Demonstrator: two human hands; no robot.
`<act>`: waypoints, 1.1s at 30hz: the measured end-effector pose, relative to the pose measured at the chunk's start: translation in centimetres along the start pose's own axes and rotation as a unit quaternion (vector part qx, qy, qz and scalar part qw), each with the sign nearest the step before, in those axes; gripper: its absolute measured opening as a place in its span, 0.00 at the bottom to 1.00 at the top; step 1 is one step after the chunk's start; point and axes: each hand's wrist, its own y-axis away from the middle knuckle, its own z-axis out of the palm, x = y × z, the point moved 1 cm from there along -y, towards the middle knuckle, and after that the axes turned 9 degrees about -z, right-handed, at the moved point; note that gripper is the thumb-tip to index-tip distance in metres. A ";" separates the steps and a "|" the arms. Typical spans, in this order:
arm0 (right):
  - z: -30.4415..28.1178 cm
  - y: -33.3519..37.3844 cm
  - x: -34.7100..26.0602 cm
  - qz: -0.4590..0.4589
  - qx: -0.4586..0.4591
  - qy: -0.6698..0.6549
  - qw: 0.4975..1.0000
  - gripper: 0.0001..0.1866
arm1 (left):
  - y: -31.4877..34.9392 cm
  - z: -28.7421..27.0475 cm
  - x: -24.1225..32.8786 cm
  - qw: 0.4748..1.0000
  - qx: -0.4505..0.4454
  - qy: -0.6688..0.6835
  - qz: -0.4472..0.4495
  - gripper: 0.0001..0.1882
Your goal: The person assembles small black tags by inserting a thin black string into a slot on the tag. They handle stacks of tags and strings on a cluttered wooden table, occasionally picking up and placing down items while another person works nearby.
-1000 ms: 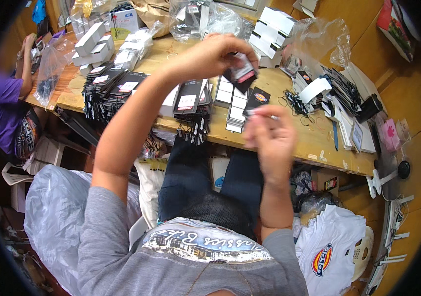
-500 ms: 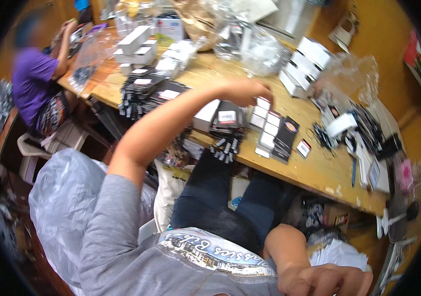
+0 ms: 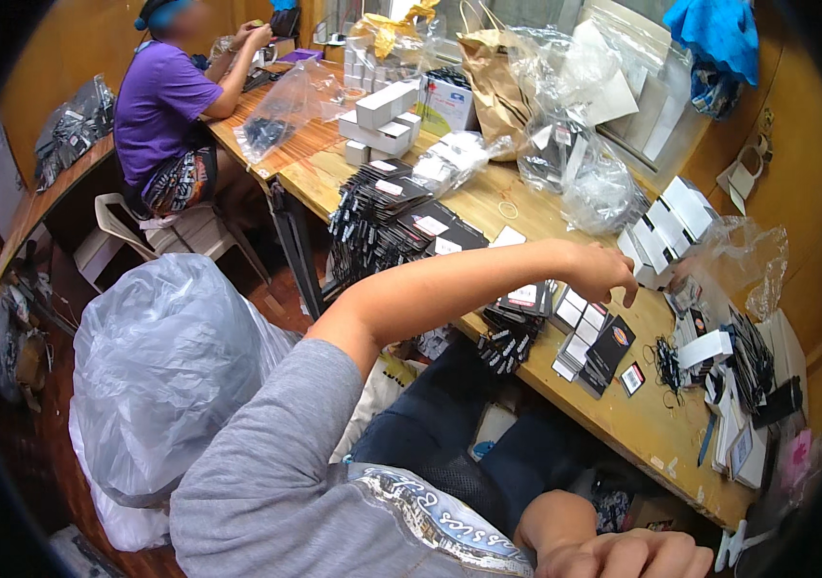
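Note:
My left hand [image 3: 603,275] reaches across the table, just above the far end of the small white card stacks [image 3: 579,332]. Its fingers are bent downward and apart, and nothing shows in them. Beside those stacks lie a flat black card [image 3: 609,349] and a small label with a barcode [image 3: 632,379]. Under my left forearm, a pile of black tagged items [image 3: 509,337] hangs over the table's front edge. My right hand [image 3: 627,555] is low at the right, in front of my body, its fingers curled. The lower frame edge cuts it off, and its inner side is hidden.
White boxes [image 3: 671,226] stand at the table's back right, others [image 3: 382,120] further left. More black tagged items [image 3: 382,212] are heaped left of my arm. A person in purple [image 3: 165,106] sits at the far left. A large grey plastic bag [image 3: 175,376] bulges beside me.
The view has swung left, so the table and seated person appear further right and the person lower. My left hand remains over the card stacks; my right hand stays low and curled.

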 end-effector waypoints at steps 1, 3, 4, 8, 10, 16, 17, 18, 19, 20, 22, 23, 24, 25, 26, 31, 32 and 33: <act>-0.9 -0.3 -0.1 0.006 -0.055 -0.026 0.998 0.08 | -0.1 -0.1 0.1 1.000 0.003 -0.009 -0.006 0.14; -1.7 -0.7 -0.2 0.002 -0.135 -0.054 0.989 0.09 | -0.9 -0.2 0.4 0.999 0.007 -0.032 -0.012 0.15; -1.9 -0.9 -0.2 -0.006 -0.163 -0.060 0.985 0.09 | -1.5 -0.4 0.4 0.999 0.002 -0.037 -0.026 0.15; -0.8 0.6 -0.7 0.003 -0.008 -0.023 1.000 0.07 | -3.6 1.3 -3.2 0.994 -0.018 -0.057 -0.096 0.20; -3.3 1.7 -2.3 0.024 -0.101 -0.016 0.994 0.07 | -4.7 2.7 -5.8 0.986 0.011 -0.135 -0.095 0.19; -8.1 -0.9 -3.9 -0.164 -0.054 0.161 0.972 0.05 | -7.3 3.5 -7.2 0.959 -0.170 -0.174 -0.141 0.32; -10.4 -1.4 -4.8 -0.204 0.003 0.242 0.949 0.07 | -7.3 3.8 -7.5 0.961 -0.166 -0.164 -0.147 0.33; -13.2 -3.7 -4.4 -0.297 -0.006 0.531 0.794 0.05 | -7.1 4.4 -8.1 0.961 -0.165 -0.153 -0.162 0.34; -15.6 -5.6 -5.1 -0.202 -0.014 0.659 0.725 0.03 | -7.4 4.8 -8.0 0.958 -0.182 -0.148 -0.164 0.35; -17.8 -6.8 -4.8 -0.071 0.044 0.712 0.697 0.03 | -7.6 5.0 -7.8 0.956 -0.196 -0.144 -0.167 0.36; -23.7 -7.6 -4.7 0.103 0.006 0.773 0.627 0.11 | -8.1 5.2 -7.4 0.928 -0.273 -0.179 -0.177 0.45; -26.9 -7.5 -4.6 0.176 -0.030 0.815 0.552 0.18 | -8.1 4.9 -6.9 0.911 -0.322 -0.188 -0.177 0.47; -28.8 -7.1 -4.0 0.226 -0.054 0.821 0.522 0.26 | -8.0 4.4 -6.5 0.890 -0.370 -0.197 -0.178 0.49; -29.9 -6.9 -3.3 0.263 -0.060 0.804 0.531 0.31 | -7.7 4.5 -6.8 0.895 -0.353 -0.205 -0.177 0.49; -30.6 -6.7 -2.7 0.285 -0.070 0.806 0.514 0.35 | -7.1 4.6 -7.0 0.899 -0.339 -0.214 -0.175 0.50; -31.0 -7.4 -1.8 0.339 -0.125 0.815 0.453 0.38 | -5.9 3.9 -7.0 0.940 -0.241 -0.133 -0.202 0.46; -30.8 -7.6 -1.7 0.334 -0.130 0.821 0.444 0.38 | -5.5 4.0 -7.3 0.950 -0.211 -0.127 -0.192 0.45; -30.6 -7.7 -1.5 0.329 -0.134 0.827 0.435 0.38 | -5.0 4.3 -7.7 0.959 -0.182 -0.120 -0.181 0.45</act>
